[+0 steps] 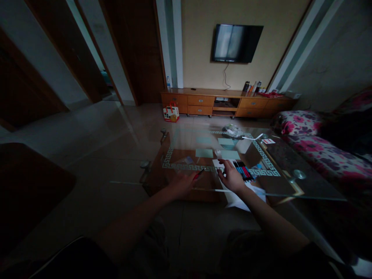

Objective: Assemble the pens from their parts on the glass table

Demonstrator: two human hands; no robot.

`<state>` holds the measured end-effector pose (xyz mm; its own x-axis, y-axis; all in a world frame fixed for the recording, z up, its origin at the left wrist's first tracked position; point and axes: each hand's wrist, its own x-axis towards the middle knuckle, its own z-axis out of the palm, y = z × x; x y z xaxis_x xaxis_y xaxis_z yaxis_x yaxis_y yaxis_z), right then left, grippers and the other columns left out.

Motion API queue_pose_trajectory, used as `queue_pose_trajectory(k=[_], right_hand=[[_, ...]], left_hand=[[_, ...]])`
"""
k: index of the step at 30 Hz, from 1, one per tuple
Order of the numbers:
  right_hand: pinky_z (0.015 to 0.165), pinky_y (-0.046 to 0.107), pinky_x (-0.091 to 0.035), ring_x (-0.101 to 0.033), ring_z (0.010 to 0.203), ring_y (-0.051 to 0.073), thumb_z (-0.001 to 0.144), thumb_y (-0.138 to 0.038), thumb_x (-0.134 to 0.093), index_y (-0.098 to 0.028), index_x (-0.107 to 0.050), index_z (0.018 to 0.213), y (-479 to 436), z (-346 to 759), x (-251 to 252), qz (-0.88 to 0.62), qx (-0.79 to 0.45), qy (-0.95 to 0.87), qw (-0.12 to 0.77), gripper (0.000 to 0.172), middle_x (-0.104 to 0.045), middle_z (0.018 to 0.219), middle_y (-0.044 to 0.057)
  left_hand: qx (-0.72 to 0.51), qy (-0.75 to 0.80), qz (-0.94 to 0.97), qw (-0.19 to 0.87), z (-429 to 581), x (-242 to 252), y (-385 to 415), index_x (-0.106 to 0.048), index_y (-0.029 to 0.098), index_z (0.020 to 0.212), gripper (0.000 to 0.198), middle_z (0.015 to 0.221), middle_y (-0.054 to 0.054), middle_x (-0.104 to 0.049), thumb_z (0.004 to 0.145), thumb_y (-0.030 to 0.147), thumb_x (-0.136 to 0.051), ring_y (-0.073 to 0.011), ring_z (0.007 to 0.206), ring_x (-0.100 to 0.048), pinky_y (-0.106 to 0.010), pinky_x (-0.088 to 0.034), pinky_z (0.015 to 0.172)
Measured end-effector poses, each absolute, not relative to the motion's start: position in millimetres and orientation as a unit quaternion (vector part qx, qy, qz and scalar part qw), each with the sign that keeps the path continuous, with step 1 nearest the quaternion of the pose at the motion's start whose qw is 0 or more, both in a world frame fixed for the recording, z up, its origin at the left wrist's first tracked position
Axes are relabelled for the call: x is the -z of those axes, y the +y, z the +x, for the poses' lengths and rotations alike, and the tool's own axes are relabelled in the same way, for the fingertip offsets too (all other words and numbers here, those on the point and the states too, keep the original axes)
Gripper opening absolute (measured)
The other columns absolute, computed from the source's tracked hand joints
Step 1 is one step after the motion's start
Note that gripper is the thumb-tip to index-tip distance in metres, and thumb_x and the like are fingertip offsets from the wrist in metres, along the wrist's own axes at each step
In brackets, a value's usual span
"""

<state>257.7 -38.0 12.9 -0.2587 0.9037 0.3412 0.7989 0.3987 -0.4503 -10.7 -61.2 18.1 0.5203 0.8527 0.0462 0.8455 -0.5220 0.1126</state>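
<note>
My left hand (181, 185) is closed round a slim red pen (198, 174), its dark tip pointing up and to the right above the glass table. Over a white sheet of paper (218, 164) hangs my right hand (233, 179), fingers curved and apart, with nothing visible between them. Just right of that hand lies a row of pens (243, 170) in black, blue and red, side by side. Another crumpled white sheet or bag (241, 201) shows below my right wrist, near the table's front edge. The dim light hides fine detail of the fingers.
The glass coffee table (316, 192) bears a clear plastic bag (232, 131) and a red-and-white card (268, 141). A flowered sofa (302, 122) stands right. Beyond are a low wooden cabinet (200, 100), a paper carrier bag (171, 113) and a wall television (238, 43).
</note>
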Motion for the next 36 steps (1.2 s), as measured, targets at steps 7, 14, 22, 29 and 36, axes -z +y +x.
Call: queue_pose_trajectory(k=[7,14,22,29,36], right_hand=[[0.09,0.039,-0.048,-0.059,0.097,0.023,0.086,-0.017,-0.054,-0.024,-0.037,0.146,-62,229,-17,-0.428,-0.205,-0.835,0.28,0.063,-0.057,0.123,0.012],[0.08,0.034,-0.048,-0.06,0.083,0.02,0.09,-0.035,-0.056,-0.021,-0.054,0.131,-61,220,-19,-0.457,-0.261,-0.779,0.341,0.042,-0.065,0.107,0.009],[0.062,0.027,-0.041,-0.057,0.064,0.016,0.096,-0.059,-0.037,-0.018,-0.07,0.077,-60,218,-8,-0.438,-0.413,-0.757,0.253,0.056,-0.064,0.068,0.002],[0.059,0.025,-0.04,-0.056,0.062,0.016,0.09,-0.062,-0.046,-0.015,-0.069,0.073,-58,217,-8,-0.44,-0.432,-0.753,0.229,0.055,-0.067,0.068,0.004],[0.06,0.025,-0.039,-0.055,0.063,0.015,0.094,-0.054,-0.045,-0.015,-0.067,0.07,-55,221,-6,-0.411,-0.385,-0.794,0.228,0.05,-0.065,0.066,0.002]], left_hand=[[-0.031,0.502,0.862,0.053,-11,-18,-62,-0.048,0.02,0.131,0.04,0.096,-0.012,-0.071,0.102,0.042,-0.031,-0.0256,0.087,-0.068,-0.034,-0.049,0.079],[-0.067,0.454,0.884,0.091,-14,-17,-61,-0.049,0.026,0.131,0.036,0.098,-0.007,-0.072,0.102,0.041,-0.034,-0.0218,0.085,-0.069,-0.031,-0.048,0.078],[-0.095,0.38,0.914,0.106,-15,-12,-58,-0.06,0.027,0.115,0.025,0.11,-0.002,-0.071,0.101,0.036,-0.041,-0.0185,0.095,-0.067,-0.03,-0.044,0.088],[-0.098,0.381,0.914,0.1,-16,-8,-57,-0.064,0.023,0.109,0.027,0.103,-0.005,-0.072,0.101,0.034,-0.041,-0.019,0.091,-0.068,-0.031,-0.045,0.087],[-0.094,0.369,0.919,0.099,-16,-10,-57,-0.065,0.023,0.109,0.028,0.1,-0.005,-0.074,0.101,0.033,-0.041,-0.0197,0.089,-0.069,-0.033,-0.046,0.087]])
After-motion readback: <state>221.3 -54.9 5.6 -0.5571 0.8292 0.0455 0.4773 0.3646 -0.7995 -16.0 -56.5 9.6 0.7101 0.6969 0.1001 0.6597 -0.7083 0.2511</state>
